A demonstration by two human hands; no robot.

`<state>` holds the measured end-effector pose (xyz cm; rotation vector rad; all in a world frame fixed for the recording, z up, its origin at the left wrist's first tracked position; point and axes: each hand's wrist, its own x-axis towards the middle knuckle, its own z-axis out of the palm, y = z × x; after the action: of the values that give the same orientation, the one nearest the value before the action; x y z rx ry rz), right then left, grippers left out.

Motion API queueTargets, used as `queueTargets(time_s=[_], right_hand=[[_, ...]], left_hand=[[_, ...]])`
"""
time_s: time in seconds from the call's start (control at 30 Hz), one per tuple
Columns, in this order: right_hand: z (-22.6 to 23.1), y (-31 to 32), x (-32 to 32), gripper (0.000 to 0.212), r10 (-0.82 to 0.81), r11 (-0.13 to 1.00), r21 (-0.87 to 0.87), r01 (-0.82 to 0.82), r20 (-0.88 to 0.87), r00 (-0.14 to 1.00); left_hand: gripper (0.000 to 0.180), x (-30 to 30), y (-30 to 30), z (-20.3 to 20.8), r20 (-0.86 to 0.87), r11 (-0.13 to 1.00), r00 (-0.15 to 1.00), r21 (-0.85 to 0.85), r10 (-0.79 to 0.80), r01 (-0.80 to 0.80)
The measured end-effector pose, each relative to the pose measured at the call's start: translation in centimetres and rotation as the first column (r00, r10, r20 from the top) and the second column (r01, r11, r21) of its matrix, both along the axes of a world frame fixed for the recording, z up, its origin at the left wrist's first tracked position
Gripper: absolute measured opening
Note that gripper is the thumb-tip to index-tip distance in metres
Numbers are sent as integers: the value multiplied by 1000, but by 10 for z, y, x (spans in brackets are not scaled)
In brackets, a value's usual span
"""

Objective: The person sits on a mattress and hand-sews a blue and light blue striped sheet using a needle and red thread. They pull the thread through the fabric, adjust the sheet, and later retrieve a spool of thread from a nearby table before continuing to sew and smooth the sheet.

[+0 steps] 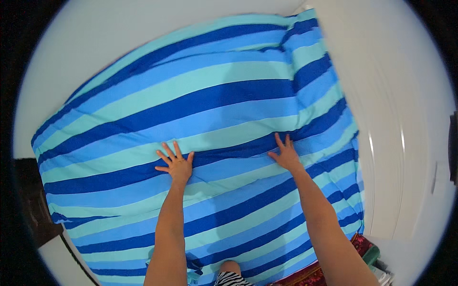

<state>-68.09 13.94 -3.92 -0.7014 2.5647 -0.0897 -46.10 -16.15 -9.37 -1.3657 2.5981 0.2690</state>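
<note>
A striped sheet [238, 112] in dark blue, light blue and pale aqua covers a bed and fills most of the view. My left hand [177, 167] lies on it left of the middle, fingers spread wide over a dark blue stripe. To the right, my right hand [287, 155] rests on the cloth with its fingers apart. Neither hand grips the fabric. Small wrinkles run around both hands, and a raised fold follows the right side. My knee and zebra-striped clothing [231, 279] show at the lower edge, on the sheet.
A pale panelled surface [386, 143] borders the bed's right side. White wall [119, 28] lies beyond the far edge. Dark brown furniture [36, 200] stands at the left. Red patterned cloth [305, 276] and a green object [371, 255] sit at the lower right.
</note>
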Motion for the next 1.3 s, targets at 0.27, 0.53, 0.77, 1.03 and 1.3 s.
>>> queueTargets(time_s=[0.27,0.53,0.77,1.03,1.3], right_hand=[[-24,-26,-22,85,5,999,53,-6,17,1000],[-21,-32,-30,81,-29,990,137,19,69,997],[10,-32,-69,43,272,960,2,-280,234,933],[63,-161,-390,83,-420,861,-452,232,-376,826],[9,2,-317,34,-512,561,-732,387,60,857]], left_hand=[[80,-8,-13,10,72,1000,997,7,-13,13],[83,-27,-18,34,239,959,968,249,72,-133],[86,9,-6,-12,162,990,987,-133,-17,39],[85,-23,-12,9,259,999,966,49,-17,4],[36,-104,-122,95,-19,993,1000,113,-21,23]])
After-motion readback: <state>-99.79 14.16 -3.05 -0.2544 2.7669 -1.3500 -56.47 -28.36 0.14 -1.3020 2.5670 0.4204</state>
